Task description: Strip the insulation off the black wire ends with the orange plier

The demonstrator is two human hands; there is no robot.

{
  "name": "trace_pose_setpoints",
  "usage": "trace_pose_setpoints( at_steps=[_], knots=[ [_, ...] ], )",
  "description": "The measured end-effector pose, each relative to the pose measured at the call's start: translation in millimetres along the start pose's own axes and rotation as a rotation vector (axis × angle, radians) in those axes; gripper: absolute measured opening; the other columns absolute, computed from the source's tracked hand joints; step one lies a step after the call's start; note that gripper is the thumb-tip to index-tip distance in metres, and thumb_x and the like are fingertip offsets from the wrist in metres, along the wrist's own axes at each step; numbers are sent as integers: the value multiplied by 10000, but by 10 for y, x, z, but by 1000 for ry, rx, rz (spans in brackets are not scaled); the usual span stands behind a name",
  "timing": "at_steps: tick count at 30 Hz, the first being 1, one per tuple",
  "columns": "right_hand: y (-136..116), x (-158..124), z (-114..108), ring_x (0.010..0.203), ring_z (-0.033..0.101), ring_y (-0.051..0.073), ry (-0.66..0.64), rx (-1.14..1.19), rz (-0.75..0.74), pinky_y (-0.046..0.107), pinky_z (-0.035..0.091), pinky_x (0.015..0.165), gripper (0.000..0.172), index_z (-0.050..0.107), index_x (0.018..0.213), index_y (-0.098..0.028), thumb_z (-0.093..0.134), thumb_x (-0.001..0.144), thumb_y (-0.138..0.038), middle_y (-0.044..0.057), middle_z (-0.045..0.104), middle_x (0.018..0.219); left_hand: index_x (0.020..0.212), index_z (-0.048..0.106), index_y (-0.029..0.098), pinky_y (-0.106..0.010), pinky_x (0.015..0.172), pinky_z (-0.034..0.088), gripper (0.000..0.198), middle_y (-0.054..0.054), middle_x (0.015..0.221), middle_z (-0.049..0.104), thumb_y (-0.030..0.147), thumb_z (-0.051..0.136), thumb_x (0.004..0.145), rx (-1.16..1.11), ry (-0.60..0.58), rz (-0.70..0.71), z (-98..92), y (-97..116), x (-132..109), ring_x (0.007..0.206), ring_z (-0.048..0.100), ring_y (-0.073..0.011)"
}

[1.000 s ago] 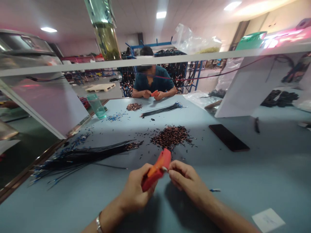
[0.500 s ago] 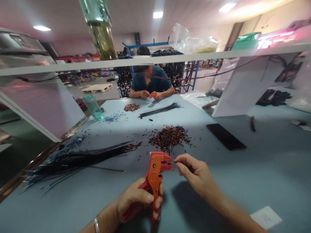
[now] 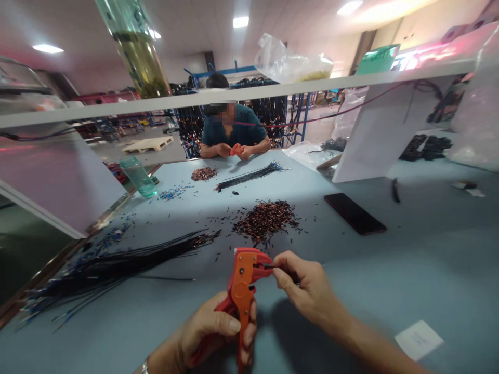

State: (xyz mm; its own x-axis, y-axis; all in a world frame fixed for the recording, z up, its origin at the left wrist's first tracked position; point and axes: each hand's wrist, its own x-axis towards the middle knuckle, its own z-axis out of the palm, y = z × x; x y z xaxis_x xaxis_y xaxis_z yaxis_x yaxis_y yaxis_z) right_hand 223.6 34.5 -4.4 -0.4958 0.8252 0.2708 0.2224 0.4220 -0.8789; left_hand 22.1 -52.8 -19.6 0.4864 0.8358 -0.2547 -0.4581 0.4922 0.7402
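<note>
My left hand [image 3: 212,332] is wrapped round the handles of an orange wire stripper [image 3: 241,283], held upright with its jaws pointing right. My right hand [image 3: 304,288] pinches a thin black wire [image 3: 268,267] and holds its end in the stripper's jaws. Just beyond the tool lies a heap of stripped insulation bits [image 3: 265,218]. A long bundle of black wires [image 3: 117,259] is spread over the blue table [image 3: 429,270] to the left.
A black phone [image 3: 354,213] lies to the right, a white paper slip [image 3: 419,339] near the front right. A green bottle [image 3: 136,176] stands at the left edge. Across the table a person [image 3: 230,132] works with another orange tool, a wire bundle [image 3: 249,176] and scrap pile [image 3: 204,173].
The stripper has swung from lying sideways between both hands to upright in my left hand. My right hand drew back, then brought the wire end into the jaws.
</note>
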Motion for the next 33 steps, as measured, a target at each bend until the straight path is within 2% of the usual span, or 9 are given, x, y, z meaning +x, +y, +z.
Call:
trace_pose_setpoints(
  at_steps=[3, 10, 15, 21, 27, 33],
  knots=[
    [10, -11, 10, 495, 407, 103, -1, -30, -27, 218, 323, 493, 173, 547, 765, -202, 467, 902, -269, -59, 449, 554, 934, 611, 102, -306, 596, 498, 312, -61, 699, 650, 243, 682, 665, 2, 2, -8, 2, -3, -2, 583, 643, -177],
    [-3, -15, 17, 458, 350, 85, 55, -113, -153, 203, 290, 464, 166, 554, 755, -188, 448, 883, -194, -83, 365, 528, 928, 608, 97, -306, 590, 505, 304, -68, 695, 658, 230, 672, 662, 3, 13, -30, -25, -23, -10, 566, 645, -175],
    [23, 0, 16, 457, 358, 81, 51, -166, -196, 196, 291, 471, 157, 518, 762, -196, 439, 896, -179, -84, 376, 539, 907, 593, 106, -275, 544, 497, 282, -54, 665, 645, 239, 676, 673, 9, 25, -33, -30, -32, -4, 530, 631, -159],
    [28, -7, 22, 457, 347, 83, 56, -205, -214, 196, 281, 469, 173, 466, 731, -209, 429, 897, -178, -80, 367, 545, 837, 551, 130, -224, 455, 463, 272, -8, 576, 591, 277, 717, 680, 23, 62, -40, 12, -39, -2, 425, 555, -108],
    [22, -38, 42, 435, 353, 88, 68, -233, -146, 198, 284, 460, 179, 452, 712, -218, 430, 890, -204, -83, 352, 516, 777, 531, 141, -202, 412, 433, 305, 14, 521, 554, 337, 739, 670, 52, 101, -67, 58, -21, 4, 375, 500, -85],
    [44, -69, 42, 438, 411, 97, 75, -253, -184, 201, 317, 475, 186, 493, 762, -210, 388, 916, -205, -66, 429, 534, 688, 482, 159, -188, 380, 397, 330, 42, 464, 488, 376, 730, 687, 59, 90, -61, 117, -36, 25, 335, 434, -63]
  ],
)
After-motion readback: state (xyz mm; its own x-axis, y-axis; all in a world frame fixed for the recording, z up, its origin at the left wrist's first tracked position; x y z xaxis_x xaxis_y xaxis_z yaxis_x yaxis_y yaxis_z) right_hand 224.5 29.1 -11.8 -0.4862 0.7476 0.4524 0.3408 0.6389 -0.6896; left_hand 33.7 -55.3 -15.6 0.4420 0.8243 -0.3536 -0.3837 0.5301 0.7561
